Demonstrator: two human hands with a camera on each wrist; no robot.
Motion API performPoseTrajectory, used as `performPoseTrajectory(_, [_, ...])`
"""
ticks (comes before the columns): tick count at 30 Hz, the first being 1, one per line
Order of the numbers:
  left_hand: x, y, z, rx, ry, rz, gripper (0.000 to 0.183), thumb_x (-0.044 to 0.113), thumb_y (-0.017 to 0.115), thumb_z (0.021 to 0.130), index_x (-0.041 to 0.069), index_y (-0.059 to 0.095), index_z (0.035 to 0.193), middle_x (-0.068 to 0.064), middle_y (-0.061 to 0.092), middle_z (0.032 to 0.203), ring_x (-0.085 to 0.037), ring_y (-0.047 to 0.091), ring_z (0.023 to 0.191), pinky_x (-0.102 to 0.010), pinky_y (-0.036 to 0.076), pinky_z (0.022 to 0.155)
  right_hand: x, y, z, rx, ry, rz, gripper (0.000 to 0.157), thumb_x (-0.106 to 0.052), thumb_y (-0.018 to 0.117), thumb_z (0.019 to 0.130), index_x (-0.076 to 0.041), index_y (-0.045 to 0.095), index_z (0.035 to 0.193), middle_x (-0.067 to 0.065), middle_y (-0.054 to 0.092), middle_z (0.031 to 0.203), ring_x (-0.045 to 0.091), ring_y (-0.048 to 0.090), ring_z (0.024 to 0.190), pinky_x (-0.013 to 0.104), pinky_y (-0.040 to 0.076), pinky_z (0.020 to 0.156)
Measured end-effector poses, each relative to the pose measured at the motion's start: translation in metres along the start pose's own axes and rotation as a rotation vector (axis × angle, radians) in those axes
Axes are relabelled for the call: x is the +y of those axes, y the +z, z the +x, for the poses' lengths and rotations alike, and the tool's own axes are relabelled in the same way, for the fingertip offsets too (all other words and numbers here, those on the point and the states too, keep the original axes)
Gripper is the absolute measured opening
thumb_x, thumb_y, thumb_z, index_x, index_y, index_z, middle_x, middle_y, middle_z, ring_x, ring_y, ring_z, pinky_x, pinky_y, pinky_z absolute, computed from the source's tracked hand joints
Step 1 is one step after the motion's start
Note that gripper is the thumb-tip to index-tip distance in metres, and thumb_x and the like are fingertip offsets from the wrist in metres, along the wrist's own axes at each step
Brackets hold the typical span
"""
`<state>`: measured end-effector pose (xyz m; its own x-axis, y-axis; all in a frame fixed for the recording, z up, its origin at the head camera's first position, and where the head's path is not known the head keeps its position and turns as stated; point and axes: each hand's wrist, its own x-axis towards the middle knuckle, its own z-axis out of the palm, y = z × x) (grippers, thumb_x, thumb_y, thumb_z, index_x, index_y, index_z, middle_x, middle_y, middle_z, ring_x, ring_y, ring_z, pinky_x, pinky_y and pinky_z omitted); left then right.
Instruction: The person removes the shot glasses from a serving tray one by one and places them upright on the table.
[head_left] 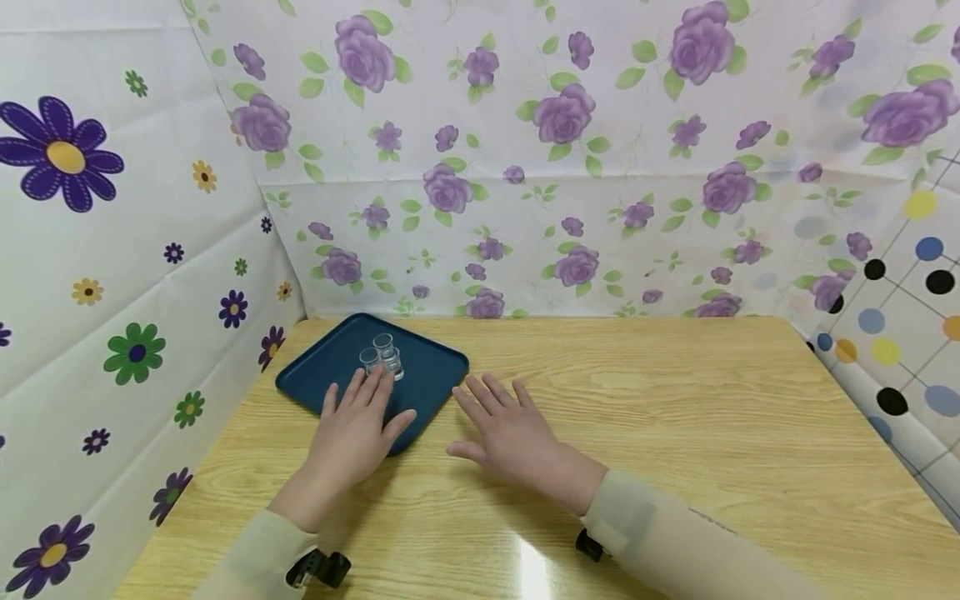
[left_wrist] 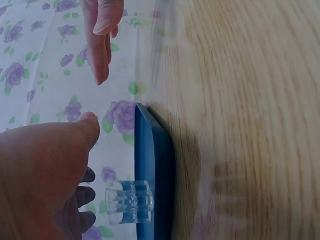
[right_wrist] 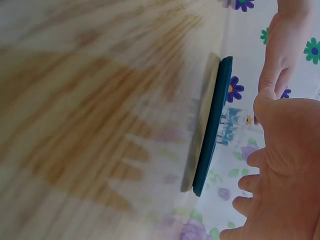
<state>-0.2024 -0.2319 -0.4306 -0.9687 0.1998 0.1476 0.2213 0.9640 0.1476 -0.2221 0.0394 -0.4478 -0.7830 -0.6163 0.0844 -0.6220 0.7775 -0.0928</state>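
Observation:
Three small clear shot glasses [head_left: 383,343] stand close together on a dark blue square tray [head_left: 429,400] at the table's left. My left hand [head_left: 352,433] hovers over the tray's near part, fingers spread and straight, its fingertips overlapping the glasses in the head view. To the right of the tray, my right hand [head_left: 513,433] is held above the table with palm down and fingers extended, holding nothing. In the left wrist view the glasses [left_wrist: 129,201] rise above the tray's rim [left_wrist: 162,165], apart from the left thumb.
The light wooden table [head_left: 675,433] reaches back to a wall covering [head_left: 600,183] with purple roses. A flowered sheet [head_left: 150,283] borders the left side, and a dotted sheet [head_left: 900,350] borders the right. Each wrist wears a small black camera [head_left: 318,569].

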Motion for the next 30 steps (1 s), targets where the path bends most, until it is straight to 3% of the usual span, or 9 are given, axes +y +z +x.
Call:
performPoseTrajectory(17, [-0.03,-0.004,-0.005,-0.026,-0.066,-0.01,0.081,0.055,0.054,0.115,-0.001,0.036,0.171,-0.026,0.027,0.178,-0.051,0.018,0.165,-0.079,0.008,0.128,-0.016,0.01,0.018,-0.064,-0.014,-0.006,0.086,-0.073,0.044,0.11,-0.022,0.029,0.178,0.007,0.024,0.183,0.031,0.019,0.169,0.065,0.021,0.133])
performPoseTrajectory(30, [-0.051,0.003,-0.003,-0.071,-0.111,0.001,0.081,0.055,0.054,0.115,-0.003,0.037,0.17,-0.029,0.028,0.176,-0.054,0.021,0.163,-0.08,0.008,0.127,-0.021,0.016,0.028,-0.118,-0.011,0.002,0.085,-0.073,0.042,0.11,-0.024,0.027,0.178,0.006,0.024,0.183,0.03,0.021,0.168,0.064,0.021,0.133])
